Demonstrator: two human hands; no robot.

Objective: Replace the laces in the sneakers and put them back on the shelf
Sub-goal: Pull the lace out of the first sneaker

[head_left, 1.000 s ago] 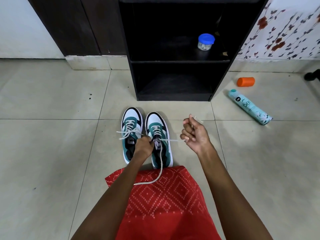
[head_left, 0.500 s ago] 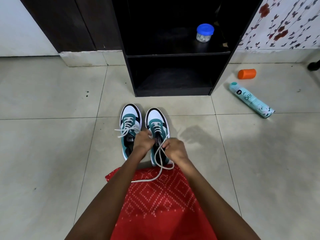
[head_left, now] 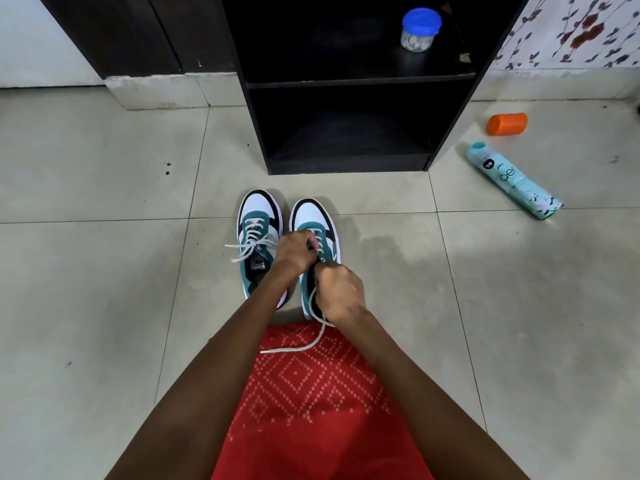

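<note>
A pale tiled floor point(head_left: 104, 306) carries nearly everything in view. At its far edge, against the wall, stands a black shelf point(head_left: 346, 79) with two open compartments. A red patterned cloth point(head_left: 311, 410) covers the person's lap at the near edge of the floor, and both bare forearms reach forward over it.

Two teal, white and black sneakers stand side by side on the floor, just in front of the shelf's front edge, toes toward it. The left sneaker point(head_left: 258, 216) is fully laced, and its tied lace point(head_left: 247, 245) spreads out to the left. The right sneaker point(head_left: 311, 216) is laced only at the lower eyelets, and both hands are on it.

A teal spray can point(head_left: 512, 180) lies on its side on the floor, right of the shelf's front right corner.

The right hand point(head_left: 341, 292) is curled into a fist round the loose lace point(head_left: 304, 346) over the sneaker's opening. The left hand point(head_left: 294, 254) sits over the tongue with its fingers bent, the tips pinching the same lace at an upper eyelet.

A jar point(head_left: 420, 29) with a blue lid stands in the upper compartment, toward the right side. An orange cap point(head_left: 507, 123) lies on the floor near the wall, beyond the can.

From under the right hand the loose lace loops down past the heel, and its free end lies on the red cloth.
</note>
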